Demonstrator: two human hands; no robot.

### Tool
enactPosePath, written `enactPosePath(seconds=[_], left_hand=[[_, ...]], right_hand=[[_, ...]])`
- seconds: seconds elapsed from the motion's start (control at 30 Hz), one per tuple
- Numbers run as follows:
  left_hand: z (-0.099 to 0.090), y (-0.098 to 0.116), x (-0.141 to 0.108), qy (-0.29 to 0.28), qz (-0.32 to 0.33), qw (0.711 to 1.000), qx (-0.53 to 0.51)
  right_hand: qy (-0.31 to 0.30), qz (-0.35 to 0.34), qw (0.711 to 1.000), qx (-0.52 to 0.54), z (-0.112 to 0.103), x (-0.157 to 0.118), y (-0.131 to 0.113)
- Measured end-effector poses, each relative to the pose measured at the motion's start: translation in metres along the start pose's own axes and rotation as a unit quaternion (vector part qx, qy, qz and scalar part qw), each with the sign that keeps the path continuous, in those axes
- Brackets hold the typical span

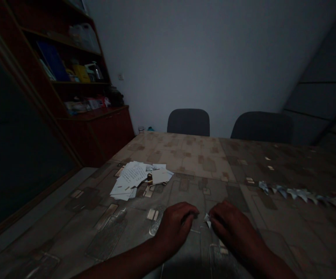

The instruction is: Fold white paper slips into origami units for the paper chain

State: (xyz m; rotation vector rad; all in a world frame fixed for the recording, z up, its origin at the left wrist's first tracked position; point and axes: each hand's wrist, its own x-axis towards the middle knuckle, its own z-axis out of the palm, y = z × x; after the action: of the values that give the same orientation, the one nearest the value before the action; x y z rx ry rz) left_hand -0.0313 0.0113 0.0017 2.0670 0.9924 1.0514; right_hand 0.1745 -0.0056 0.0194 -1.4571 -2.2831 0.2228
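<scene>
While the small folded paper sits at the fingertips of the right hand, just above the near part of the table, its lower point sticks out toward the wearer. That grip looks narrow, a pinch at one edge, though the fingers hide the contact itself. Just beside it, the left hand curls with thumb and fingertips near each other and nothing visible between them; whether they touch, I cannot tell.

For a neat fold, I would judge, the right hand should pinch lightly and steady the paper while the left meets the opposite edge, lining up the points before pressing a crease. Squeezing hard could crush so small a shape, and the dim light makes edges easy to misjudge.

Over to the right lies a row of pointed pieces, set close along a line. Left of the hands, farther off, loose sheets overlap in an untidy pile. Beyond the far edge stand two chairs against the pale wall.
</scene>
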Motion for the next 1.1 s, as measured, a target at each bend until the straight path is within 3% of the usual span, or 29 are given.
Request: enactPosePath(seconds=[0.27, 0.47, 0.87, 1.0, 1.1], left_hand=[[0.001, -0.004, 0.001, 0.003, 0.008, 1.0, -0.018], [0.003, -0.005, 0.001, -0.001, 0.013, 0.999, -0.034], [-0.002, -0.006, 0.001, -0.024, -0.022, 0.998, -0.053], [-0.003, -0.008, 0.0, -0.031, -0.026, 0.998, -0.057], [-0.003, -0.011, -0.002, -0.037, -0.032, 0.997, -0.055]], right_hand=[[0.011, -0.018, 0.999, -0.046, 0.008, 0.001, -0.002], [-0.031, 0.003, 0.999, -0.045, 0.01, 0.002, 0.003], [-0.031, -0.018, 0.999, -0.009, -0.035, -0.001, 0.022], [-0.026, -0.024, 0.999, -0.036, -0.056, -0.014, 0.05], [-0.009, 0.025, 0.998, -0.052, -0.075, -0.039, 0.093]])
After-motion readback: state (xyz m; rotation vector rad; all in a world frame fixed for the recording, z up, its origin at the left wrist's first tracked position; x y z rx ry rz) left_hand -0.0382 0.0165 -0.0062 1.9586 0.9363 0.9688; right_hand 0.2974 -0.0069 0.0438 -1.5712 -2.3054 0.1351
